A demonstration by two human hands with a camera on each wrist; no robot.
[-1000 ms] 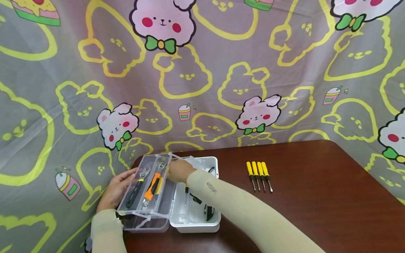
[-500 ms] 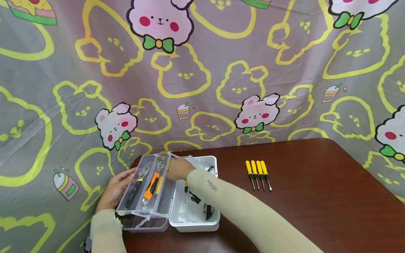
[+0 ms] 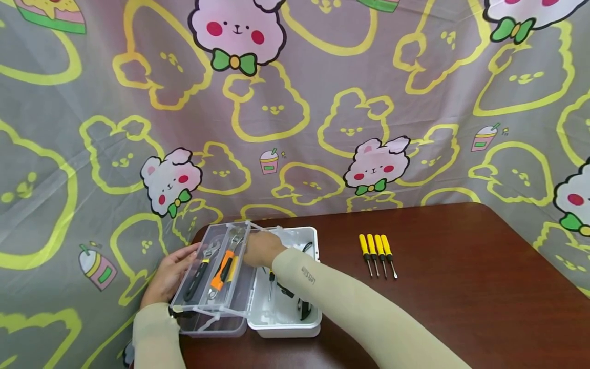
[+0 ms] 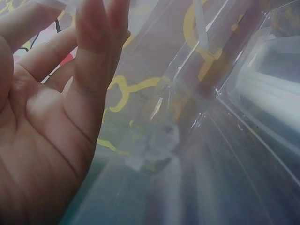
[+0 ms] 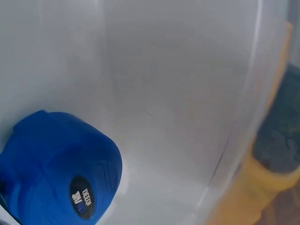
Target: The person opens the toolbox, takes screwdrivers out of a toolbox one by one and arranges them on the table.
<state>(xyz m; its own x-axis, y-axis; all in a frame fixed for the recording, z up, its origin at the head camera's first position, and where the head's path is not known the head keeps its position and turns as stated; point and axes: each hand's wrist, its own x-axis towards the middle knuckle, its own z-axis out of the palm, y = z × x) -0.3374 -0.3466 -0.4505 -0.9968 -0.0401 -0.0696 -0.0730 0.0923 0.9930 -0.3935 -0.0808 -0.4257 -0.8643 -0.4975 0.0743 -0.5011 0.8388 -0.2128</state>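
Note:
My left hand (image 3: 168, 277) is at the left side of a clear tool tray (image 3: 195, 302), its fingertips at the rim. In the left wrist view the fingers (image 4: 93, 51) look fairly straight. The tray carries a black-handled adjustable wrench (image 3: 198, 279) and an orange-handled tool (image 3: 221, 274). Between this tray and the white toolbox (image 3: 318, 241), my right hand (image 3: 262, 247) reaches down; the tray hides its fingertips, and I cannot tell what they hold. A blue tape measure (image 5: 65, 168) lies in the white box in the right wrist view, with a yellow-and-black handle (image 5: 276, 145) beyond the wall.
Several yellow-handled screwdrivers (image 3: 375, 253) lie in a row on the brown table (image 3: 451, 287), right of the box. Inside the box are a screwdriver (image 3: 271, 284) and black tools (image 3: 304, 310). A patterned cloth (image 3: 313, 118) hangs behind and along both sides.
A thin dark piece now shows just below my right hand, and the yellow bit by its fingers is out of sight. My left hand and the tray stay in place.

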